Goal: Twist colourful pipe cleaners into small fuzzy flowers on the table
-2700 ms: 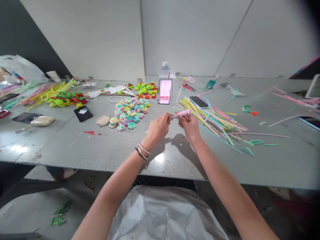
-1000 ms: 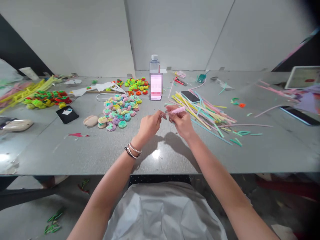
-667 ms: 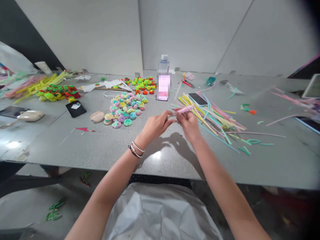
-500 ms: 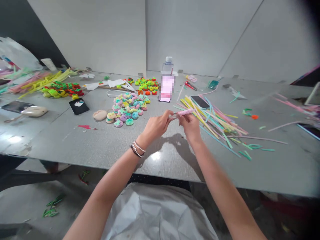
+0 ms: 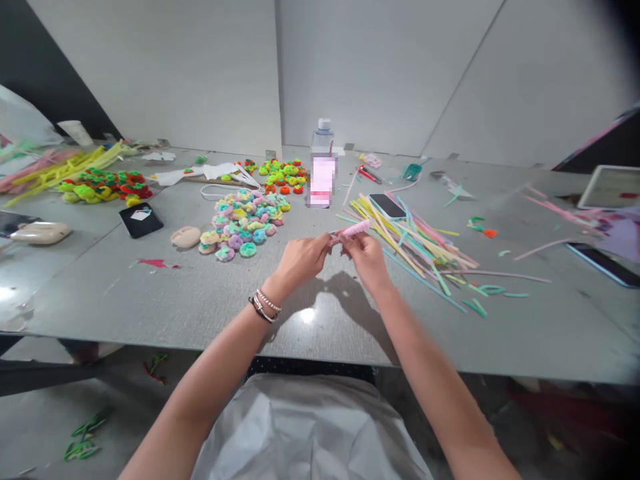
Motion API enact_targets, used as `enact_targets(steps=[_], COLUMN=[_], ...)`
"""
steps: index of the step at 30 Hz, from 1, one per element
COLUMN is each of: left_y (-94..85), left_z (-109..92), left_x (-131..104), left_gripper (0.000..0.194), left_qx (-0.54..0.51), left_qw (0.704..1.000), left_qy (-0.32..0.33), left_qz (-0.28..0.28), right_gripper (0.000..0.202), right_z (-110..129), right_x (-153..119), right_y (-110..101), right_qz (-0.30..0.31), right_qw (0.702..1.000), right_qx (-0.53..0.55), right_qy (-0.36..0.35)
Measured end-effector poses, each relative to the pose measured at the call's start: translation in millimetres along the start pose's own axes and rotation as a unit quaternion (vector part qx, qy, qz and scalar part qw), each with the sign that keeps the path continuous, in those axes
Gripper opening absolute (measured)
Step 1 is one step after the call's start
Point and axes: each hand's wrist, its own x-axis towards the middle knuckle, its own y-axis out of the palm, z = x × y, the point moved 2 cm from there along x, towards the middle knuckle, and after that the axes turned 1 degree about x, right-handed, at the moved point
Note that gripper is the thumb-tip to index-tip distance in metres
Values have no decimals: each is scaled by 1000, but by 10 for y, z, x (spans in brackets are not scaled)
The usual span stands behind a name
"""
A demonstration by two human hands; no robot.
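Note:
A pink fuzzy pipe cleaner, wound into a tight coil, sticks out up and to the right from the fingers of my right hand, which is closed around its lower end. My left hand pinches at that same end, its fingertips almost touching the right ones. A thin pale piece shows between the hands, too small to make out. Right of my hands lies a loose bundle of pastel pipe cleaners. On the left is a heap of small pastel fuzzy coils.
Behind my hands stand a lit phone and a clear bottle. Another phone lies by the bundle. Red and yellow-green fuzzy pieces sit at left, near a black flat item. Red-handled tool lies at the back.
The camera view has shifted, so the table's things appear farther left. Both hands keep hold of the pink coil, with the fingers slightly rearranged and closer together.

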Motion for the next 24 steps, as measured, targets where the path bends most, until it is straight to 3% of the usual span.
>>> enact_targets(steps=[6,14,20,24], left_y=[-10,17,-8,-50], left_z=[2,20,-16,-25], left_x=[20,11,15,25], left_gripper=[31,30,30,35], left_qx=[-66,-78,-84,-160], left_qw=[998,996,996,987], left_qy=[8,4,-13,0], left_qz=[-23,-43,-35,-31], right_gripper=[45,42,45,43], right_z=[-120,-52,-81,-55], right_x=[25,-13,29,48], right_y=[-3,40,-12,-49], right_qz=[-37,-46,-30,-25], right_qw=[999,997,999,1000], right_qx=[-32,-60,-42,-15], right_qy=[14,-27,-12,-8])
